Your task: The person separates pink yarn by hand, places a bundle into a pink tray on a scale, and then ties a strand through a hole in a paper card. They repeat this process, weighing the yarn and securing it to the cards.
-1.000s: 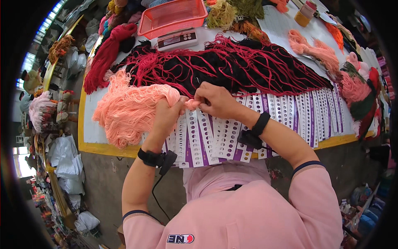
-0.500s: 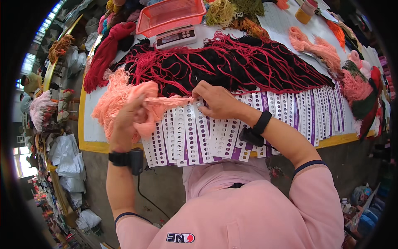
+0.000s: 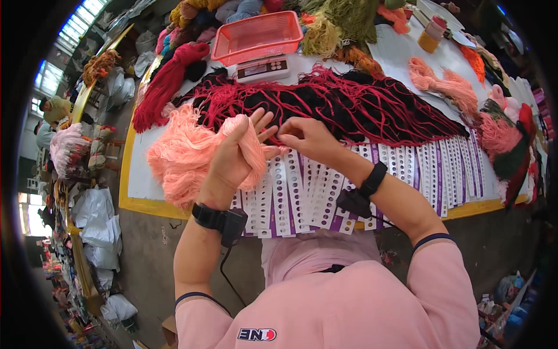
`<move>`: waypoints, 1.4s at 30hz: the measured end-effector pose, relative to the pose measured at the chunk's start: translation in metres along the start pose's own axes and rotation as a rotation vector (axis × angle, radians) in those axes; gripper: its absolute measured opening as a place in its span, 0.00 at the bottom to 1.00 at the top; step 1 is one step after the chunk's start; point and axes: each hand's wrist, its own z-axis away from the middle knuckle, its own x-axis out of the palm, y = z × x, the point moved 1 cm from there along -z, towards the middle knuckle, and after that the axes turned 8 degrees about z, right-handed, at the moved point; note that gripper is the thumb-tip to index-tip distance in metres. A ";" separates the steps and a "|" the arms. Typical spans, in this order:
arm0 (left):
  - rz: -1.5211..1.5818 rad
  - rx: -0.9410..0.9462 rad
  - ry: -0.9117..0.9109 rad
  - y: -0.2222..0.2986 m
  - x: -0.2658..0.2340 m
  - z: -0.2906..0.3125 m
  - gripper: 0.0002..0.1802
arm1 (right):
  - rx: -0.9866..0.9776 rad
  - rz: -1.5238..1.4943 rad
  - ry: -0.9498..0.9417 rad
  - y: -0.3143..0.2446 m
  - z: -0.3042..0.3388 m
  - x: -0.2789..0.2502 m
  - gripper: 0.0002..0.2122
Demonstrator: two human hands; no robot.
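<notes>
My left hand (image 3: 235, 152) is palm up with its fingers spread. A skein of peach yarn (image 3: 251, 145) is looped over its thumb side and lies across the palm. The rest of the fluffy peach yarn (image 3: 183, 154) rests on the table to the left. Close by on the right, my right hand (image 3: 308, 139) has thumb and fingertips pinched together. A short peach strand ends just below these fingertips; whether they grip a thread is too small to see. Beneath both hands lie overlapping white-and-purple cards (image 3: 279, 192) with rows of punched holes.
Black and crimson yarn (image 3: 325, 107) stretches across the table beyond my hands. Behind it are a digital scale (image 3: 263, 68), an orange-red plastic basket (image 3: 256, 38) and a jar (image 3: 432, 34). More peach yarn (image 3: 444, 81) lies at right. A yellow edge (image 3: 151, 206) borders the table.
My left hand has turned palm up and spread its fingers, moving right with the yarn loop. The stretched strand between my hands has shortened. My right hand stays pinched, slightly further right.
</notes>
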 end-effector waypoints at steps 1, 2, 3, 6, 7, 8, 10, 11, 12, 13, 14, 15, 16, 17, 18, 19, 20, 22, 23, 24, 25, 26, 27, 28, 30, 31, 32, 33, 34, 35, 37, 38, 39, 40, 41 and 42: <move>0.036 -0.021 0.000 -0.008 0.004 -0.002 0.33 | 0.011 -0.161 -0.035 -0.002 -0.002 0.004 0.10; 0.070 -0.044 0.003 -0.013 0.007 -0.003 0.33 | 0.020 -0.254 -0.093 -0.005 -0.003 0.010 0.11; 0.071 -0.053 0.000 -0.016 0.006 -0.005 0.33 | 0.048 -0.405 -0.152 -0.007 -0.003 0.015 0.10; 0.087 -0.088 -0.041 -0.012 -0.003 -0.002 0.32 | 0.072 -0.604 -0.212 -0.017 -0.001 0.019 0.08; 0.053 -0.084 -0.001 -0.006 -0.005 0.001 0.31 | 0.085 -0.647 -0.201 -0.019 0.001 0.016 0.07; 0.020 -0.080 0.039 -0.004 -0.006 0.003 0.29 | 0.085 -0.648 -0.204 -0.019 0.002 0.014 0.07; -0.181 0.021 0.065 -0.003 0.003 0.009 0.28 | 0.082 -0.541 -0.165 -0.018 0.004 0.009 0.06; -0.382 0.120 0.088 -0.003 0.008 0.011 0.28 | 0.084 -0.541 -0.162 -0.014 0.003 0.010 0.06; -0.381 0.117 0.085 -0.003 0.006 0.010 0.28 | 0.070 -0.543 -0.139 -0.009 0.002 0.012 0.05; -0.385 0.124 0.060 -0.002 0.005 0.012 0.30 | 0.050 -0.543 -0.124 -0.013 0.002 0.014 0.04; -0.390 0.131 0.034 0.000 0.004 0.015 0.32 | 0.048 -0.540 -0.127 -0.016 0.003 0.014 0.04; -0.389 0.135 0.035 0.000 0.003 0.017 0.32 | 0.046 -0.536 -0.118 -0.018 0.005 0.015 0.04; -0.339 0.132 0.051 -0.001 0.006 0.017 0.31 | 0.046 -0.532 -0.107 -0.020 0.006 0.013 0.04; -0.288 0.129 0.066 -0.001 0.008 0.017 0.31 | 0.046 -0.531 -0.109 -0.018 0.006 0.013 0.04; -0.287 0.130 0.068 -0.002 0.006 0.017 0.31 | 0.085 -0.550 -0.115 -0.014 0.006 0.014 0.03; -0.292 0.125 0.063 -0.003 0.004 0.017 0.30 | 0.123 -0.569 -0.120 -0.013 0.006 0.013 0.03; -0.296 0.120 0.058 -0.003 0.003 0.017 0.29 | 0.124 -0.567 -0.120 -0.012 0.006 0.014 0.03; -0.343 0.162 0.074 -0.009 0.006 0.016 0.28 | 0.113 -0.570 -0.130 -0.014 0.007 0.015 0.05; -0.391 0.203 0.089 -0.010 0.008 0.016 0.28 | 0.114 -0.568 -0.132 -0.015 0.008 0.014 0.05; -0.388 0.204 0.089 -0.009 0.007 0.016 0.28 | 0.133 -0.642 -0.139 -0.016 0.009 0.013 0.05; -0.271 0.180 0.090 -0.006 0.006 0.015 0.27 | 0.148 -0.716 -0.147 -0.018 0.009 0.012 0.05; -0.154 0.155 0.091 -0.003 0.004 0.015 0.26 | 0.145 -0.714 -0.149 -0.017 0.009 0.013 0.05; -0.155 0.159 0.090 -0.002 -0.005 0.015 0.26 | 0.158 -0.873 -0.157 -0.015 0.008 0.015 0.06; -0.057 0.165 0.125 -0.002 -0.023 0.017 0.26 | 0.170 -1.033 -0.170 -0.014 0.006 0.018 0.06; 0.044 0.161 0.148 0.010 -0.035 0.020 0.25 | 0.149 -1.090 -0.309 -0.006 0.005 0.012 0.06; -0.060 0.083 0.037 0.023 -0.033 0.026 0.25 | 0.129 -1.150 -0.458 -0.003 0.003 0.009 0.06; -0.311 0.095 0.093 0.028 -0.016 0.027 0.22 | 0.138 -1.149 -0.447 0.001 0.002 0.003 0.06; -0.565 0.095 0.152 0.034 0.002 0.030 0.19 | 0.174 -0.867 -0.467 0.002 0.000 -0.006 0.08; -1.053 0.133 0.169 0.052 -0.008 0.034 0.17 | 0.197 -0.587 -0.499 -0.005 0.000 -0.009 0.09; -1.541 0.159 0.188 0.082 -0.031 0.041 0.15 | 0.098 -0.255 -0.437 -0.020 0.002 -0.016 0.11; -1.621 0.217 0.267 0.150 -0.084 0.060 0.13 | -0.003 -0.083 -0.418 -0.019 -0.001 -0.040 0.12; -1.350 0.232 0.432 0.180 -0.114 0.078 0.15 | 0.023 -0.102 -0.427 -0.024 0.000 -0.056 0.13; -1.338 0.290 0.473 0.187 -0.109 0.073 0.16 | 0.035 -0.074 -0.375 -0.016 0.007 -0.080 0.12; -1.392 0.268 0.694 0.215 -0.131 0.091 0.19 | 0.012 -0.058 -0.349 -0.017 0.009 -0.094 0.12; -1.405 0.200 0.819 0.252 -0.163 0.116 0.16 | -0.093 0.096 -0.307 -0.020 0.006 -0.104 0.12; -1.345 0.175 0.925 0.299 -0.200 0.163 0.12 | -0.223 0.226 -0.271 -0.021 0.000 -0.109 0.12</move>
